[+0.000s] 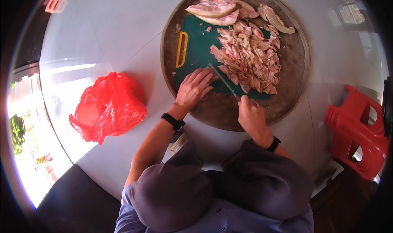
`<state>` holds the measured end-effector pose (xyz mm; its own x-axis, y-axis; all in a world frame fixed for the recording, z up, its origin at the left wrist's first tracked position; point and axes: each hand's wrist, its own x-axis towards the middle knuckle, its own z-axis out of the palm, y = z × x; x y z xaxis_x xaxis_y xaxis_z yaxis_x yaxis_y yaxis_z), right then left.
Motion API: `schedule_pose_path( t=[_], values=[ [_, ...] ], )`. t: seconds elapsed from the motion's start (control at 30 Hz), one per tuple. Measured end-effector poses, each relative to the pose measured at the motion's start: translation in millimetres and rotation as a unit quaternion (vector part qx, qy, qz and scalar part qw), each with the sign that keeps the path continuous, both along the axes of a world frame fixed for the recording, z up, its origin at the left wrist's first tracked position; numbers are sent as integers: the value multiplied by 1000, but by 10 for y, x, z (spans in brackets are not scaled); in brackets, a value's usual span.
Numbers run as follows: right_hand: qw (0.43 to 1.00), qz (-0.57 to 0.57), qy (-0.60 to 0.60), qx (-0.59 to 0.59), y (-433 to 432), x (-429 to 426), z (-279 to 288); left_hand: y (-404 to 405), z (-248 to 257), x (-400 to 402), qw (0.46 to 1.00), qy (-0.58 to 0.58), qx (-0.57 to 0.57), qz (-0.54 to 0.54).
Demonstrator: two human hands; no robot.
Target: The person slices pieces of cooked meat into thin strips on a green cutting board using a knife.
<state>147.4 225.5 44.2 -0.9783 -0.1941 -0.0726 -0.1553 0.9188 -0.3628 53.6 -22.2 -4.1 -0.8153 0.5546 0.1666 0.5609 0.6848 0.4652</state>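
Note:
My right hand (251, 113) grips a knife (225, 81) by its handle, the blade slanting up and left over a green cutting board (196, 48). Under the fingers of my left hand (196, 87), a piece of meat (215, 76) is pressed to the board beside the blade; most of it is hidden. A heap of sliced meat (248, 54) covers the board's right half. Larger fatty slabs with skin (213, 9) lie at its far edge. Another pale chunk (274, 17) rests at the far right. The board sits in a round brown tray (293, 79).
A red plastic bag (110, 107) stands on the light tiled floor (129, 24) to the left. On the right is a red plastic stool (357, 131), seemingly tipped over. My bent knees (175, 196) are close to the tray's near rim. A yellow handle (181, 49) edges the board.

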Motion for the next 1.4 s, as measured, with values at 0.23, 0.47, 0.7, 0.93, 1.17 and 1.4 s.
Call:
schedule_pose_path(
  t=[0.23,0.47,0.7,0.93,1.17,1.4],
  values=[
    [999,30,-23,34,-129,142,-110,-71,-58,8,999,-33,29,33],
    [995,51,-45,68,-159,-22,29,-143,-139,-41,996,-75,38,35],
    [996,43,-53,58,-164,-113,-4,-84,-110,-85,995,-95,25,22],
    [995,42,-90,17,-274,-322,9,-132,-67,-122,996,-87,30,-4],
    [998,37,-48,-22,-699,-820,-356,-142,-80,-105,995,-76,58,4],
    [999,32,-32,-21,-443,-453,-366,-156,13,-4,999,-44,16,21]
  ],
)
